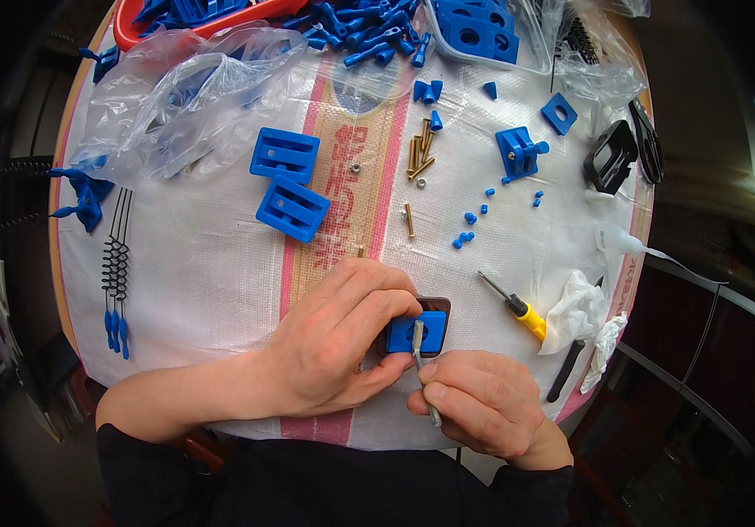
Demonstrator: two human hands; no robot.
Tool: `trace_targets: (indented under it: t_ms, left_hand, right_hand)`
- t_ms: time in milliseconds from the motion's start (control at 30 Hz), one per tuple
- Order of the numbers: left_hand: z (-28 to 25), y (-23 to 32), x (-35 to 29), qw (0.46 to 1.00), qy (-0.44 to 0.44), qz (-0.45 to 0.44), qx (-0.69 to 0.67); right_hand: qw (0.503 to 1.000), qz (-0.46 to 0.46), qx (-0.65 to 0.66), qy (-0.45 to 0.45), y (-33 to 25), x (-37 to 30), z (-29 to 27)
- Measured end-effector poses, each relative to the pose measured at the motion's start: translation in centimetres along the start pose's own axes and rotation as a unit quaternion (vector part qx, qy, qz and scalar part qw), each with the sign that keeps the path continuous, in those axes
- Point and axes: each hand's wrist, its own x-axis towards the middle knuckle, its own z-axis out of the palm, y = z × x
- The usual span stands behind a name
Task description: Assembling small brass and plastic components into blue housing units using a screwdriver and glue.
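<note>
At the table's near side, my left hand (334, 338) steadies a blue square plastic piece (404, 339) between thumb and fingers. The piece lies on a small dark rounded block or dish (441, 310); which of these it is I cannot tell. My right hand (492, 408) pinches a thin grey tool (419, 344) whose pale flat end lies over the middle of the blue piece. A dark round opening shows partly behind that end. Beyond my left hand, a brass-coloured bolt (361, 251) stands out near the knuckles.
Two blue slotted blocks (285, 156) and brass bolts (420, 154) lie farther off. A yellow-handled screwdriver (518, 309), crumpled tissue (574, 307) and black-and-blue spiral rods (116, 290) flank my hands. Plastic bags (193, 105), a red tray (246, 16) and a clear tub (483, 60) fill the far side.
</note>
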Motion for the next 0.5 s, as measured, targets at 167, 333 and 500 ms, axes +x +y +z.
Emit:
trace_targets:
  t_ms: [167,333,500]
  left_hand:
    - [0.07,0.04,-0.04,1.0,0.002,-0.001,0.003]
    - [0.09,0.04,-0.04,1.0,0.003,0.0,0.003]
    - [0.1,0.07,0.0,1.0,0.004,0.001,0.005]
  right_hand:
    - [1.0,0.002,-0.003,-0.002,-0.1,-0.02,-0.04]
    - [1.0,0.005,-0.009,-0.003,-0.22,-0.05,-0.05]
    - [1.0,0.004,-0.014,-0.002,-0.28,-0.13,-0.01]
